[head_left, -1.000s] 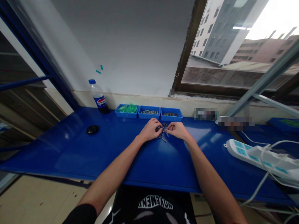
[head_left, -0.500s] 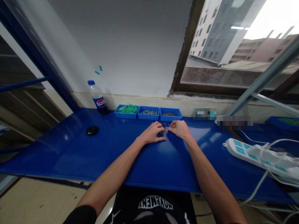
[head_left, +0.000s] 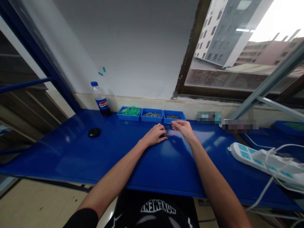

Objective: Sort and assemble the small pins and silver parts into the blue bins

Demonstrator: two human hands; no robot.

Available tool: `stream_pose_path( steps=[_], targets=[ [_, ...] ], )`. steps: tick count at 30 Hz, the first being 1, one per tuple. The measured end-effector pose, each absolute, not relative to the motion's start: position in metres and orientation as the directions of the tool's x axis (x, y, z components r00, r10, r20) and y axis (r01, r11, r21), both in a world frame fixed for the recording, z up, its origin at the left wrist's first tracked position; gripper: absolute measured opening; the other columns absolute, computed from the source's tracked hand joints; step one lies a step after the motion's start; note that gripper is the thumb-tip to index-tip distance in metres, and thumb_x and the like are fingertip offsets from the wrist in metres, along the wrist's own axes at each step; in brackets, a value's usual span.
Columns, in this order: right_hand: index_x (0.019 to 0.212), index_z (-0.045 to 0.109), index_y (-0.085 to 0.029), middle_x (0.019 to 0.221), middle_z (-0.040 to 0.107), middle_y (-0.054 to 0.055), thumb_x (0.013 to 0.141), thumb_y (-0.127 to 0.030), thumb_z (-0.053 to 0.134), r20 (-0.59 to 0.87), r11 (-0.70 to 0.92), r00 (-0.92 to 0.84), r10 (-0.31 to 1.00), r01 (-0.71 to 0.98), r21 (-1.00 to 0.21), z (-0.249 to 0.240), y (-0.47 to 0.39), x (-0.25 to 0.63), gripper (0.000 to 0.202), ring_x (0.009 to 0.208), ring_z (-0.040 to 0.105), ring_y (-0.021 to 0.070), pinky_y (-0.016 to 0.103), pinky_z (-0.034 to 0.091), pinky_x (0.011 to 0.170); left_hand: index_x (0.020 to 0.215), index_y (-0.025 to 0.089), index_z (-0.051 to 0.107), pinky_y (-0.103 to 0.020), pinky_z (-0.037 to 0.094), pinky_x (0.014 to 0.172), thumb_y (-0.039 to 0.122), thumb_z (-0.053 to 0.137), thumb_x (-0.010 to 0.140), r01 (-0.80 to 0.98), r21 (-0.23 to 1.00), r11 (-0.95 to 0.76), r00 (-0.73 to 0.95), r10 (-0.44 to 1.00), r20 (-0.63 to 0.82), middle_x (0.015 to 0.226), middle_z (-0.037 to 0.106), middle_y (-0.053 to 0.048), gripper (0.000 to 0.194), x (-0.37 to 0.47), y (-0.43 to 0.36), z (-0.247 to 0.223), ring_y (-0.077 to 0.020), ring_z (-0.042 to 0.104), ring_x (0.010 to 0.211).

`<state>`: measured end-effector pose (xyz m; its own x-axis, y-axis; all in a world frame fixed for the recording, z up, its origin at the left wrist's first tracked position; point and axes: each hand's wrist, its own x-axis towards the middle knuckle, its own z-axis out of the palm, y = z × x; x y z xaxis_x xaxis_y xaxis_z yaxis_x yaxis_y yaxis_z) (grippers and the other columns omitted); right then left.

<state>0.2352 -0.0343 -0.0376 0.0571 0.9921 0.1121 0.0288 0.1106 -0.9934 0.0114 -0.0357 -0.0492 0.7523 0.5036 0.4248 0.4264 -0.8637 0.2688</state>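
My left hand (head_left: 156, 135) rests on the blue table with its fingers curled around some small, thin, dark and yellowish pieces (head_left: 167, 128). What these are is too small to tell, and the fingers partly hide them. To its right, my right hand (head_left: 183, 129) is closed in a pinch on a thin pale stick-like piece (head_left: 169, 123), which points left above the pieces at my left hand. Just behind the hands is a blue bin of thin metal screws (head_left: 173, 117). A middle bin holds small grey metal parts (head_left: 152, 115), and the left bin holds green plastic (head_left: 130, 110).
A cola bottle (head_left: 102, 100) stands at the back left, with a black computer mouse (head_left: 94, 132) in front of it. On the right lie a white power strip (head_left: 258, 160) with cables and a blurred item (head_left: 209, 117). A metal strut (head_left: 263, 84) slants across the right side.
My right hand has risen slightly, and the thin piece in it now points left. My left thumb has drawn in. A pale, clear-looking thing between the hands no longer shows.
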Motion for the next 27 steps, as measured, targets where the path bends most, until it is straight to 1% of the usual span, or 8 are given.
stream_pose_path(
  steps=[2, 5, 9, 12, 15, 20, 24, 27],
  targets=[
    [0.095, 0.077, -0.018, 0.092, 0.079, 0.011, 0.066, -0.055, 0.089, 0.168, 0.197, 0.199, 0.966, -0.139, -0.970, -0.039, -0.029, 0.226, 0.049, 0.087, 0.077, 0.0243, 0.036, 0.064, 0.083, 0.094, 0.018, 0.072, -0.037, 0.048, 0.095, 0.037, 0.066, 0.096, 0.422, 0.260, -0.869, 0.758, 0.495, 0.424, 0.103, 0.066, -0.010, 0.020, 0.012, -0.035, -0.049, -0.0243, 0.056, 0.106],
    [0.116, 0.072, -0.023, 0.120, 0.076, 0.010, 0.068, -0.050, 0.090, 0.211, 0.265, 0.214, 0.954, -0.267, -0.927, -0.041, -0.026, 0.215, 0.058, 0.118, 0.071, 0.0281, 0.042, 0.056, 0.106, 0.096, 0.018, 0.072, -0.037, 0.048, 0.095, 0.034, 0.062, 0.099, 0.418, 0.253, -0.872, 0.762, 0.489, 0.425, 0.103, 0.066, -0.010, 0.019, 0.014, -0.035, -0.049, -0.0241, 0.056, 0.106],
    [0.129, 0.067, -0.025, 0.135, 0.070, 0.011, 0.069, -0.047, 0.088, 0.252, 0.296, 0.191, 0.949, -0.262, -0.918, -0.045, -0.027, 0.211, 0.066, 0.132, 0.062, 0.0298, 0.046, 0.049, 0.114, 0.098, 0.017, 0.068, -0.037, 0.048, 0.094, 0.035, 0.059, 0.101, 0.420, 0.277, -0.864, 0.743, 0.503, 0.442, 0.102, 0.068, -0.010, 0.020, 0.015, -0.036, -0.048, -0.0236, 0.057, 0.104],
    [0.126, 0.069, -0.023, 0.131, 0.072, 0.013, 0.072, -0.049, 0.085, 0.260, 0.291, 0.171, 0.951, -0.199, -0.936, -0.047, -0.029, 0.214, 0.062, 0.122, 0.068, 0.0300, 0.046, 0.053, 0.108, 0.096, 0.017, 0.067, -0.035, 0.048, 0.091, 0.033, 0.060, 0.100, 0.426, 0.333, -0.841, 0.702, 0.540, 0.465, 0.097, 0.070, -0.008, 0.018, 0.017, -0.035, -0.047, -0.0230, 0.058, 0.099],
    [0.115, 0.073, -0.020, 0.106, 0.079, 0.012, 0.073, -0.054, 0.082, 0.255, 0.268, 0.170, 0.952, -0.053, -0.962, -0.048, -0.029, 0.219, 0.055, 0.095, 0.076, 0.0262, 0.040, 0.060, 0.088, 0.093, 0.017, 0.068, -0.033, 0.050, 0.088, 0.030, 0.065, 0.097, 0.417, 0.462, -0.783, 0.588, 0.619, 0.520, 0.093, 0.072, -0.006, 0.014, 0.018, -0.036, -0.047, -0.0217, 0.061, 0.095],
    [0.093, 0.076, -0.017, 0.066, 0.072, 0.004, 0.070, -0.064, 0.079, 0.207, 0.195, 0.100, 0.973, 0.119, -0.974, -0.047, -0.031, 0.220, 0.053, 0.057, 0.063, 0.0161, 0.029, 0.051, 0.057, 0.094, 0.018, 0.072, -0.030, 0.052, 0.084, 0.029, 0.070, 0.093, 0.339, 0.682, -0.647, 0.304, 0.762, 0.572, 0.090, 0.075, -0.004, 0.011, 0.020, -0.037, -0.045, -0.0188, 0.068, 0.088],
    [0.088, 0.076, -0.016, 0.064, 0.070, 0.003, 0.070, -0.064, 0.081, 0.132, 0.135, -0.041, 0.990, 0.069, -0.988, -0.044, -0.036, 0.215, 0.052, 0.053, 0.059, 0.0132, 0.026, 0.046, 0.053, 0.098, 0.017, 0.069, -0.029, 0.053, 0.081, 0.028, 0.068, 0.093, 0.235, 0.766, -0.598, 0.262, 0.798, 0.542, 0.090, 0.075, -0.004, 0.012, 0.020, -0.037, -0.044, -0.0166, 0.070, 0.082],
    [0.090, 0.078, -0.016, 0.068, 0.072, 0.004, 0.069, -0.060, 0.085, 0.087, 0.090, -0.104, 0.991, 0.016, -0.996, -0.042, -0.041, 0.211, 0.049, 0.056, 0.061, 0.0133, 0.026, 0.047, 0.055, 0.097, 0.018, 0.065, -0.029, 0.052, 0.081, 0.027, 0.066, 0.094, 0.273, 0.727, -0.630, 0.320, 0.772, 0.549, 0.090, 0.072, -0.004, 0.010, 0.019, -0.037, -0.043, -0.0168, 0.068, 0.084]
  ],
)
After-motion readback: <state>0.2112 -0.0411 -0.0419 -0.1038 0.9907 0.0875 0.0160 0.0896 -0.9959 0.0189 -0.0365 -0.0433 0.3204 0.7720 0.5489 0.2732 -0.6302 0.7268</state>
